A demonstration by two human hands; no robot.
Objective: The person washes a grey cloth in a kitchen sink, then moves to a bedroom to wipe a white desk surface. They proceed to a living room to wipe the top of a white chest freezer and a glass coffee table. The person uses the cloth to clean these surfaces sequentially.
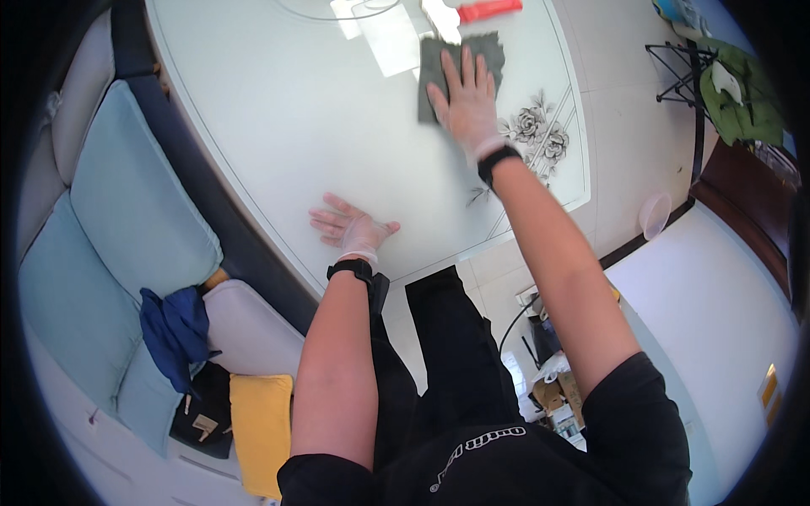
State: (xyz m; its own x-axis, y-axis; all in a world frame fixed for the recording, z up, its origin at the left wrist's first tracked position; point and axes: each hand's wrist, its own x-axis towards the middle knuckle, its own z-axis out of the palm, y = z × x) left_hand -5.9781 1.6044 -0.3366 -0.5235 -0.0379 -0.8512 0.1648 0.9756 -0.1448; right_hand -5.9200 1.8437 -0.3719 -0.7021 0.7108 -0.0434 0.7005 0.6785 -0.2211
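My right hand (pixel 469 104), in a clear disposable glove, lies flat with its fingers spread on a dark grey cloth (pixel 431 95). The cloth rests on a white glass-topped table (pixel 285 126) with a printed flower pattern (pixel 535 129) near its right corner. Just beyond the cloth is a red-handled tool (pixel 490 9); glare washes out its pale head. My left hand (pixel 354 224), gloved the same way, is spread over the table's near left part and holds nothing. Whether its palm touches the glass, I cannot tell.
Along the left stands a sofa with light blue cushions (pixel 139 190), a dark blue garment (pixel 177 332) and a yellow cushion (pixel 261 430). On the right are a green folding chair (pixel 743 95) and a translucent plastic tub (pixel 655 215). Boxes (pixel 563 395) sit low beside my legs.
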